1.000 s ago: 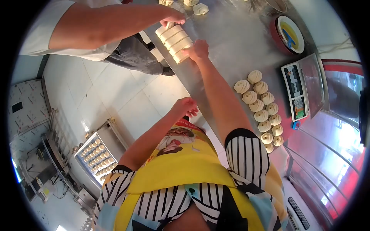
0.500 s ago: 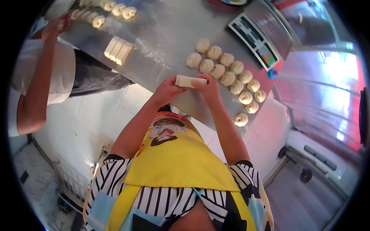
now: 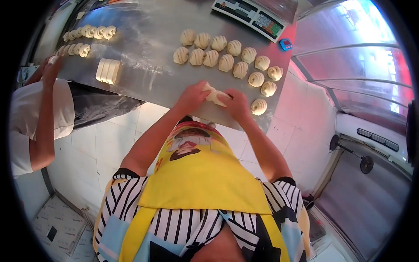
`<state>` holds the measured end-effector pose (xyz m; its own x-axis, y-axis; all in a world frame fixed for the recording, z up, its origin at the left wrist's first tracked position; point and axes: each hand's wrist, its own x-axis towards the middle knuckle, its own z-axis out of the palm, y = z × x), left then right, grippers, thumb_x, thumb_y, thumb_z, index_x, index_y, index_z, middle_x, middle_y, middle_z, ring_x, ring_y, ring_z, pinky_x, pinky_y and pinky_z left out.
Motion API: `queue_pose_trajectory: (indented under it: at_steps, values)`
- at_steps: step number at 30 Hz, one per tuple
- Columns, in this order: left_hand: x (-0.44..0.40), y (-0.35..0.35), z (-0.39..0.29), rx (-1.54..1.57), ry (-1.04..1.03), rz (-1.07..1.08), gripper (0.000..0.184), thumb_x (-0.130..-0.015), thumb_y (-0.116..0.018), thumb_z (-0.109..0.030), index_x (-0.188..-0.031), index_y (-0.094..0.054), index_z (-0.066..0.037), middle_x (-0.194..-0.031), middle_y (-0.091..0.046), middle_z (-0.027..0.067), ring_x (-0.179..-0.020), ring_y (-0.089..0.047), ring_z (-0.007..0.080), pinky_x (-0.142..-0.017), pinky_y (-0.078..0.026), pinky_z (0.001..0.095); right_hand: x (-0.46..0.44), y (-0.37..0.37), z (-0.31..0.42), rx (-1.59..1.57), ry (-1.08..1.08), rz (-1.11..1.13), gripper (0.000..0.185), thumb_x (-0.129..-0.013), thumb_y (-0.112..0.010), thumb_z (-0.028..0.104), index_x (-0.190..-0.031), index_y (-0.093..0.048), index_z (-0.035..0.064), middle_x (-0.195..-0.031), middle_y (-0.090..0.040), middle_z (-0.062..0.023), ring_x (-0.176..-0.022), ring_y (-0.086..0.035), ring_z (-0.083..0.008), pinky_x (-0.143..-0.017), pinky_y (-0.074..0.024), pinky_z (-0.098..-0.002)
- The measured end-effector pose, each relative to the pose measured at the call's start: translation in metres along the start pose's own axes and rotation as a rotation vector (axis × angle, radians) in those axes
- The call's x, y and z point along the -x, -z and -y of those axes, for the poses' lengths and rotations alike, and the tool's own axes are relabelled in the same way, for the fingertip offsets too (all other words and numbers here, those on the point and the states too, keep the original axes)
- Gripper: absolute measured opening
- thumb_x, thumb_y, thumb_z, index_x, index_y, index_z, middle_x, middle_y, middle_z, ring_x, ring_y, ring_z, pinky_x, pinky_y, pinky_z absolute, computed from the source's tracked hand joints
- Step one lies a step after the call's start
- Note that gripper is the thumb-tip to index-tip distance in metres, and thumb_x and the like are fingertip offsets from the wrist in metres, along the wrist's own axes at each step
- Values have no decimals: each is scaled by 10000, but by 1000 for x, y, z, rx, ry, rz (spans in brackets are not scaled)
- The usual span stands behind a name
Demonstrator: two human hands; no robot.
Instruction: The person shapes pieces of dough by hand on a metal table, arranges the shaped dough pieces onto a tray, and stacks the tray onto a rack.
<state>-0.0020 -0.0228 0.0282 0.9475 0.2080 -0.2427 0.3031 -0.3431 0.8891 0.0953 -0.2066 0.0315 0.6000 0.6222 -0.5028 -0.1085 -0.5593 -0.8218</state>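
Note:
A pale piece of dough [image 3: 214, 96] is held between my two hands, over the near edge of the steel table [image 3: 144, 48]. My left hand [image 3: 194, 96] grips its left end and my right hand [image 3: 237, 104] its right end. The dough looks pinched and twisted in the middle; my fingers hide its ends. Beyond my hands lie rows of shaped, ridged dough rolls [image 3: 226, 62]. The closest roll [image 3: 259, 106] sits right of my right hand. To the left is a stack of flat dough strips [image 3: 108, 71].
A digital scale [image 3: 251, 17] stands at the far edge, with a small blue timer [image 3: 286, 44] beside it. More shaped rolls [image 3: 90, 32] line the table's far left. A co-worker [image 3: 41, 109] stands at left, hands by the table edge.
The dough has gone from a flat, straight block to a twisted shape between my hands. My view has shifted, so the scale and rolls appear farther left and higher.

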Motion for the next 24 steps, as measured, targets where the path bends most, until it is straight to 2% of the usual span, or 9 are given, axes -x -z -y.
queue_pose_trajectory:
  at_steps: [1,3,4,7,10,12,15,18,24]
  values:
    - [-2,-11,2,-62,-155,-97,224,-882,-579,-159,-1069,-592,-36,-871,-643,103,-754,-641,199,-686,-508,332,0,-1,-4,-373,-295,67,390,-801,-683,138,-1167,-571,63,-1018,-615,-70,-911,-617,-197,-751,-514,-357]
    - [-8,-31,15,-189,-461,-294,245,-842,-615,-162,-1053,-600,-40,-827,-644,102,-745,-638,189,-677,-496,327,15,-7,0,-629,-285,27,381,-813,-666,130,-1179,-580,68,-983,-627,-61,-858,-615,-158,-729,-515,-334]
    - [-9,-28,10,-90,-324,-236,249,-830,-624,-162,-1040,-604,-31,-823,-649,102,-742,-634,181,-676,-492,321,23,-8,5,-764,-280,7,377,-819,-658,127,-1185,-585,71,-965,-633,-57,-832,-614,-139,-717,-516,-322]
    - [-11,-23,5,228,88,-48,257,-795,-641,-162,-1002,-618,-12,-841,-662,123,-760,-632,209,-695,-488,318,42,6,12,-109,337,108,378,-812,-655,125,-1179,-593,60,-885,-635,-65,-715,-600,-129,-678,-506,-287]
    - [-14,-23,2,376,251,41,237,-771,-637,-141,-966,-633,-6,-866,-667,144,-766,-633,257,-714,-492,330,42,13,10,129,408,28,394,-807,-659,129,-1191,-590,75,-871,-632,-45,-667,-580,-108,-646,-492,-266]
    - [-3,-36,-6,201,57,-29,196,-773,-639,-103,-940,-639,1,-820,-664,104,-683,-606,177,-669,-484,317,38,17,21,18,158,-5,345,-814,-658,129,-1147,-600,55,-872,-639,-48,-678,-582,-115,-641,-485,-270]
    - [17,-53,-33,113,-73,8,184,-756,-609,-92,-917,-646,-10,-802,-621,139,-735,-604,295,-696,-479,337,19,22,5,-245,-10,-60,252,-835,-650,140,-1060,-611,33,-845,-640,-52,-686,-596,-127,-626,-489,-272]
    - [21,-64,-14,-71,-369,-37,182,-742,-650,-45,-915,-632,7,-902,-598,98,-762,-577,206,-699,-461,294,16,20,-4,-625,-264,13,237,-868,-636,178,-1052,-589,36,-882,-636,-45,-738,-620,-135,-640,-521,-279]
    - [15,-73,-5,232,-220,-199,235,-773,-661,-30,-1003,-614,-12,-1009,-574,76,-796,-546,136,-709,-453,276,8,3,-25,-799,-443,-15,318,-928,-565,312,-1108,-556,50,-929,-618,-51,-780,-631,-156,-679,-564,-334]
